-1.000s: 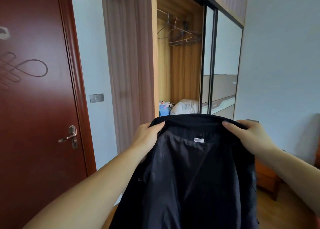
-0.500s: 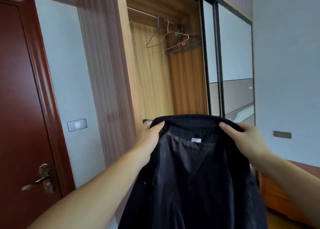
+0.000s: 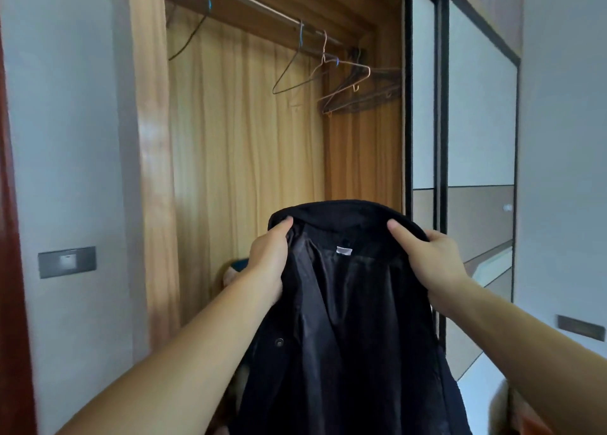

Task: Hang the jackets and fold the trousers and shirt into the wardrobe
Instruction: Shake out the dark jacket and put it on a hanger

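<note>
**A:** Head view: one black lined jacket (image 3: pixel 345 319), held up by the collar. Left hand (image 3: pixel 267 263) grips the collar's left end, thumb on top, fingers curled behind the cloth. Right hand (image 3: pixel 427 258) grips the right end the same way.

**B:** Any label?

**A:** One small white tag (image 3: pixel 344 250) inside the collar, between the hands. Too small to read. One dark snap button (image 3: pixel 279 342) below the left hand.

**B:** Hangers?

**A:** Above the hands, on the metal wardrobe rail (image 3: pixel 249 2): thin wire hangers (image 3: pixel 341 79). One hangs alone at far left, two are separate, the rest are bunched by the dark-framed sliding door (image 3: pixel 423 112); that bunch can't be counted.

**B:** Other writing?

**A:** None legible. One grey wall switch (image 3: pixel 67 262) left of the left hand.
</note>
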`<state>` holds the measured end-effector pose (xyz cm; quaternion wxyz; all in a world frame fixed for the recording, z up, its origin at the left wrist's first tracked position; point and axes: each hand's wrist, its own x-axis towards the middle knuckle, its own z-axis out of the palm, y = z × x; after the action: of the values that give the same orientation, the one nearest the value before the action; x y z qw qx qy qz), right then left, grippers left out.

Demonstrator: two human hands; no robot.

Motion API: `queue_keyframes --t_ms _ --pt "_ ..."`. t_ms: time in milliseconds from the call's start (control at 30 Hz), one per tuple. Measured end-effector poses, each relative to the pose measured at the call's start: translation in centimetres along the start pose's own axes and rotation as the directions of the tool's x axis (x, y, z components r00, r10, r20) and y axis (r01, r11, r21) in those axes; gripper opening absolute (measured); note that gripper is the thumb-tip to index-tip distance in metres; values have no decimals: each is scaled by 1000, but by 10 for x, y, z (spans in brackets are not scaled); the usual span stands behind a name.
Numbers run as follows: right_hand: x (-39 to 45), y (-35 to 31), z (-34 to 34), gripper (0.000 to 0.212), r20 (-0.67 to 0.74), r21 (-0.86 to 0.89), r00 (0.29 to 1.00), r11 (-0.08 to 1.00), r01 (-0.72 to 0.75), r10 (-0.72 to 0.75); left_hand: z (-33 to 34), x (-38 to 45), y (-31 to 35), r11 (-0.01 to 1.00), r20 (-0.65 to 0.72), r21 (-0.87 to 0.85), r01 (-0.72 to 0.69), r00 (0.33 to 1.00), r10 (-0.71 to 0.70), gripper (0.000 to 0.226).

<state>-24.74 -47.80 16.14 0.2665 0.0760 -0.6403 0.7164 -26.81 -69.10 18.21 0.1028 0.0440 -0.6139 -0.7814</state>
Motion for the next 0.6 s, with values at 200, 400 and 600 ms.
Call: queue_keyframes --t_ms 200,400,600 --pt "110 65 22 18 73 -22 997 1000 6 -4 50 113 -31 994 56 -110 23 998 -17 25" --pt "199 92 26 18 101 6 993 999 53 -53 84 189 -29 997 45 -82 -7 999 11 31" --pt "277 109 39 21 199 105 978 994 35 -55 100 233 -11 996 -71 -22 -89 994 87 26"
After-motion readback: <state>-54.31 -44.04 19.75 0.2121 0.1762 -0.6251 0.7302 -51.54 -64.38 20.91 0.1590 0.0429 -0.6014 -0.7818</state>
